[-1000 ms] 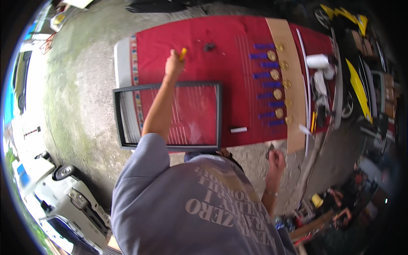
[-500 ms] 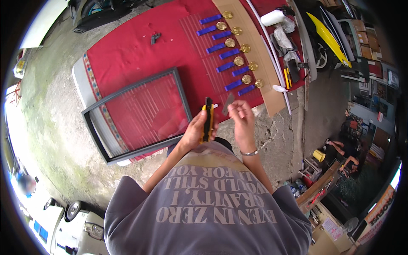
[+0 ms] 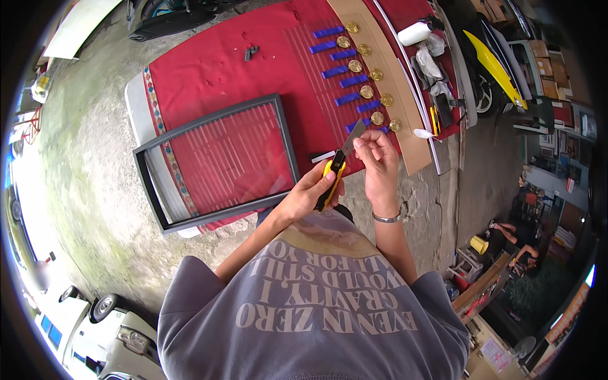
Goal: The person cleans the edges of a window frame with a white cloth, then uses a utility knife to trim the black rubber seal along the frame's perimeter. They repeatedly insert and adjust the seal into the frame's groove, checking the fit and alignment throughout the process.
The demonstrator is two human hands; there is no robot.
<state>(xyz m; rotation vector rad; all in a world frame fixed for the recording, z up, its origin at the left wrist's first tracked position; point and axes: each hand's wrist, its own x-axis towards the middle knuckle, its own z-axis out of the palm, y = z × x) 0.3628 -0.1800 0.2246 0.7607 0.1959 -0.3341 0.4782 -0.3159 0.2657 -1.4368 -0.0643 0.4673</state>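
My left hand [image 3: 308,192] is closed around a yellow and black snap-off utility knife [image 3: 330,182], its front end tilted up and to the right. In my right hand [image 3: 380,158] a bare grey metal blade [image 3: 354,135] is pinched between thumb and fingers. The blade's lower end meets the front of the knife; whether it is inside the slot I cannot tell. A dark rectangular frame [image 3: 288,135] with a clear pane lies left of my hands. Beyond the blade, several gold medals [image 3: 366,92] with blue ribbons [image 3: 347,99] lie in two staggered columns.
Red cloth [image 3: 221,79] covers the table. A brown cardboard strip [image 3: 415,149] and white rods [image 3: 435,155] run along the right side. Past them lie a white spoon [image 3: 422,133], another yellow tool [image 3: 435,120] and a white roll [image 3: 415,33]. A small black object [image 3: 251,52] sits farther back.
The blade, earlier held apart from the knife, now touches its front end. Both hands have shifted right, the right one also slightly up, and the knife leans more to the right.
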